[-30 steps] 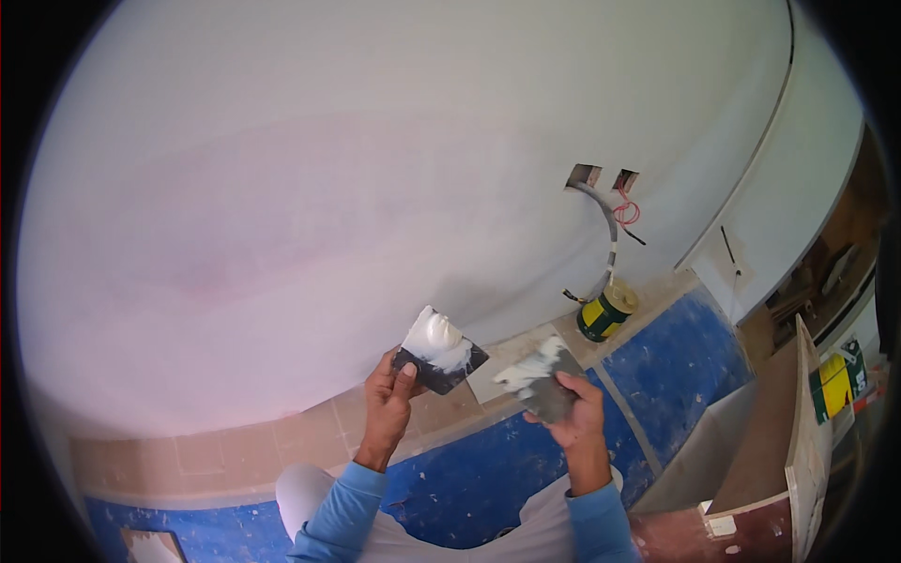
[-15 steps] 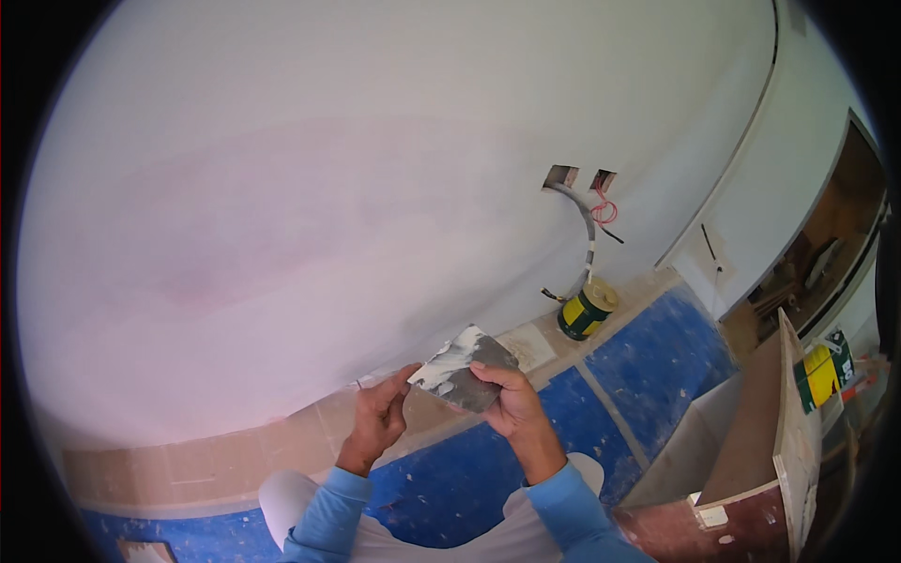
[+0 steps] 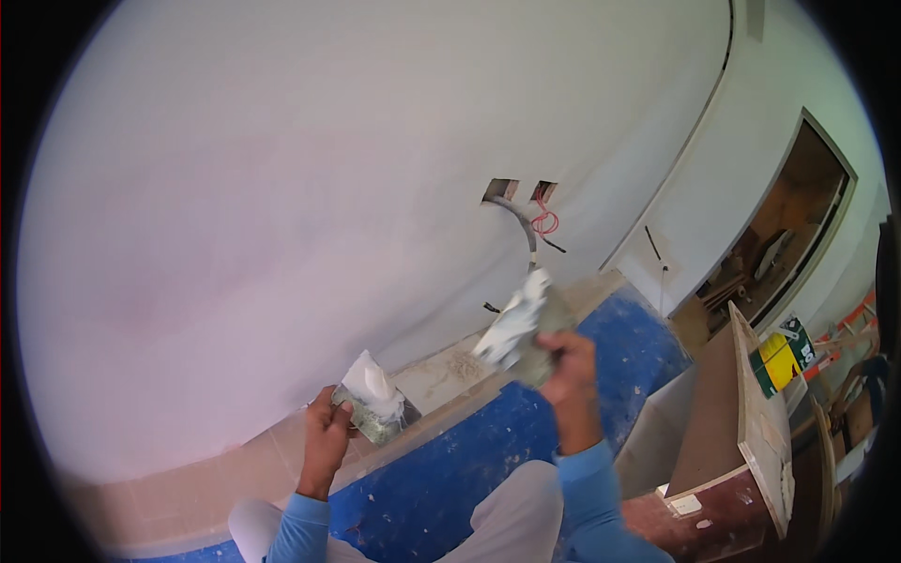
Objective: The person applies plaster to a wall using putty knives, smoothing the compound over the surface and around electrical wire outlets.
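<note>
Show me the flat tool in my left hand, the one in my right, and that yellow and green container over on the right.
Left flat tool (image 3: 377,420): head view, face below the paste.
Right flat tool (image 3: 539,330): head view, middle of its smeared face.
Yellow and green container (image 3: 777,363): head view, yellow part of its side.

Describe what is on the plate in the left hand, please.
White paste lies on the plate; a greyish part shows. The surface under the paste and the left hand is hidden.

Left grip (image 3: 327,427), right grip (image 3: 568,368) curled, well apart.
</note>
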Action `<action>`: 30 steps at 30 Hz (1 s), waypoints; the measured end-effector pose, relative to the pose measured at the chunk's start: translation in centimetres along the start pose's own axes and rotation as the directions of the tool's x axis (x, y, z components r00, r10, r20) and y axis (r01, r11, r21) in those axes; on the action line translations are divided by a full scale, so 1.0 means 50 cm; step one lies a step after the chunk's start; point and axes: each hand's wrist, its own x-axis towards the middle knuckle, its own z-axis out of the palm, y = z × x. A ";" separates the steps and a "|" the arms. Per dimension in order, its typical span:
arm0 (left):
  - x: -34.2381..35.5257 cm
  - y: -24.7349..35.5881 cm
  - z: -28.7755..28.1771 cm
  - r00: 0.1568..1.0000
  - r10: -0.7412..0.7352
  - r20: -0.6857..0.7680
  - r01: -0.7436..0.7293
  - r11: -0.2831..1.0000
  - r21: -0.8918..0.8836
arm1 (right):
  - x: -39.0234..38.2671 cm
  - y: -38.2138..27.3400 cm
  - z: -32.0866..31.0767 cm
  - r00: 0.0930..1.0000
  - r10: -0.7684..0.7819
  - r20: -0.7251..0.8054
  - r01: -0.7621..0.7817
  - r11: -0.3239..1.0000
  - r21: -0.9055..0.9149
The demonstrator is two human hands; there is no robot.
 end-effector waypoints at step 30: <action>-0.060 0.032 0.082 0.935 0.355 0.009 -0.353 0.928 0.122 | -0.069 0.161 -0.069 0.957 0.283 0.063 -0.289 0.949 0.129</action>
